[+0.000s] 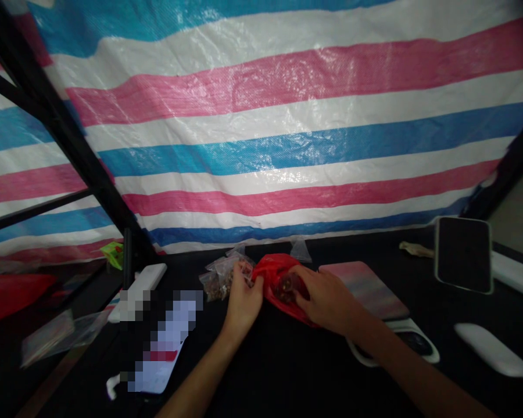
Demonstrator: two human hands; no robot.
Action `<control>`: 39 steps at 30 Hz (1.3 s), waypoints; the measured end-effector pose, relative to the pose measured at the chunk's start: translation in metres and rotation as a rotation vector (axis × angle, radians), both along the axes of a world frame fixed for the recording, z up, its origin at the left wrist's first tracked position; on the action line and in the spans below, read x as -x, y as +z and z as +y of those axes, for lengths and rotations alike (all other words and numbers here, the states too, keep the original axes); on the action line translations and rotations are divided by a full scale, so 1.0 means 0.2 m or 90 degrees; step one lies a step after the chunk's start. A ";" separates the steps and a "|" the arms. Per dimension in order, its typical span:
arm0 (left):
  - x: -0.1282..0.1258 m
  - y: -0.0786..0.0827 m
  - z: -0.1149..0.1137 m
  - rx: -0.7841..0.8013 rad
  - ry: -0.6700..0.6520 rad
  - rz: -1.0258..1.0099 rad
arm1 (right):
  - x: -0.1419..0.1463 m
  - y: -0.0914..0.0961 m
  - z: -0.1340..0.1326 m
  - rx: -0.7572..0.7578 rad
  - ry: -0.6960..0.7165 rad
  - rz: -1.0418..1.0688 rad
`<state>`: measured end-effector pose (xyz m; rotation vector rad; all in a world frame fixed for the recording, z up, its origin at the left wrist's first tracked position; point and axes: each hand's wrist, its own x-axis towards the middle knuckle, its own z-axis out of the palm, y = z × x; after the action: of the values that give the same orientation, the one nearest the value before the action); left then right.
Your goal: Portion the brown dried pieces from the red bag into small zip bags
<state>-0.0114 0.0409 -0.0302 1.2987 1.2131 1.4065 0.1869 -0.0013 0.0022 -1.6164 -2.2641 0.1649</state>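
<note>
Black tabletop's far edge (357, 237) meets striped tarp (287, 145); left hand (244, 305) pinches clear bag (220, 278), right hand (326, 299) clutches red bag (274, 284).

Worn on the person's head, the single camera faces forward and down, looking from close above the left hand (243, 303) and right hand (326, 299) onto the black desk (261, 371), with a striped tarp (287, 116) filling the view beyond.
</note>
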 end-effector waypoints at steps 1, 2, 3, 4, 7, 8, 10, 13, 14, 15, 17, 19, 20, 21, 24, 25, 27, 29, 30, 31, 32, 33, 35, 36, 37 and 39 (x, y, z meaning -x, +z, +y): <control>0.01 0.00 0.00 -0.027 0.009 0.040 | -0.01 0.01 0.00 -0.002 0.006 -0.005; 0.02 -0.01 0.00 -0.043 0.008 0.073 | -0.01 0.01 0.00 -0.001 0.019 -0.012; 0.02 -0.01 0.00 -0.045 0.002 0.098 | -0.02 0.02 -0.01 0.001 0.036 -0.017; 0.03 -0.01 0.00 -0.035 -0.009 0.114 | -0.02 0.02 -0.01 0.003 0.054 -0.021; 0.02 -0.02 -0.01 0.024 -0.048 0.075 | -0.02 0.03 -0.02 -0.004 0.087 -0.027; 0.01 -0.02 -0.01 0.045 -0.059 0.043 | -0.01 0.03 -0.03 -0.007 0.091 -0.029; -0.01 -0.02 -0.02 0.081 -0.073 -0.021 | 0.00 0.03 -0.03 -0.011 0.094 -0.028; -0.03 0.00 -0.03 0.121 -0.111 -0.097 | 0.01 0.02 -0.04 -0.008 0.096 -0.020; -0.04 0.01 -0.03 0.135 -0.135 -0.115 | 0.01 0.02 -0.04 -0.006 0.095 -0.017; -0.04 0.01 -0.03 0.147 -0.155 -0.128 | 0.01 0.01 -0.03 -0.001 0.093 -0.014; -0.04 0.02 -0.04 0.154 -0.164 -0.129 | 0.02 0.01 -0.03 0.015 0.085 0.002; -0.03 0.02 -0.03 0.111 -0.118 -0.093 | 0.01 0.00 -0.02 0.032 0.071 0.031; -0.03 0.01 -0.03 0.067 -0.085 -0.059 | 0.01 0.00 -0.01 0.038 0.063 0.046; -0.02 0.01 -0.02 0.013 -0.053 -0.015 | 0.01 0.00 -0.01 0.038 0.054 0.061; 0.01 0.01 -0.01 -0.138 0.005 0.135 | 0.00 0.01 0.00 -0.012 0.032 0.101; 0.01 0.01 -0.01 -0.162 0.010 0.178 | 0.00 0.01 0.00 -0.041 0.030 0.116; 0.02 0.01 -0.02 -0.173 0.000 0.236 | 0.01 0.03 0.00 -0.095 0.039 0.154; 0.02 0.02 -0.04 -0.163 -0.034 0.268 | 0.03 0.05 -0.01 -0.134 0.055 0.192; 0.02 0.02 -0.05 -0.158 -0.055 0.280 | 0.04 0.06 -0.02 -0.150 0.063 0.207; 0.01 0.02 -0.06 -0.155 -0.079 0.294 | 0.05 0.06 -0.02 -0.163 0.073 0.216; 0.00 0.02 -0.07 -0.155 -0.103 0.311 | 0.05 0.07 -0.03 -0.174 0.084 0.218; -0.01 0.01 -0.08 -0.160 -0.121 0.332 | 0.06 0.07 -0.03 -0.184 0.096 0.215; -0.02 0.02 -0.09 -0.175 -0.146 0.378 | 0.06 0.07 -0.03 -0.203 0.125 0.196; -0.02 0.02 -0.09 -0.180 -0.150 0.398 | 0.06 0.06 -0.03 -0.217 0.140 0.183; -0.02 0.02 -0.10 -0.182 -0.149 0.415 | 0.05 0.06 -0.03 -0.233 0.152 0.169; -0.02 0.03 -0.10 -0.177 -0.141 0.434 | 0.03 0.05 -0.02 -0.262 0.171 0.148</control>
<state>-0.0071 0.0218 -0.0239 2.1492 1.2647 1.0182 0.1799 -0.0056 0.0118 -1.0299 -2.1489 -0.0452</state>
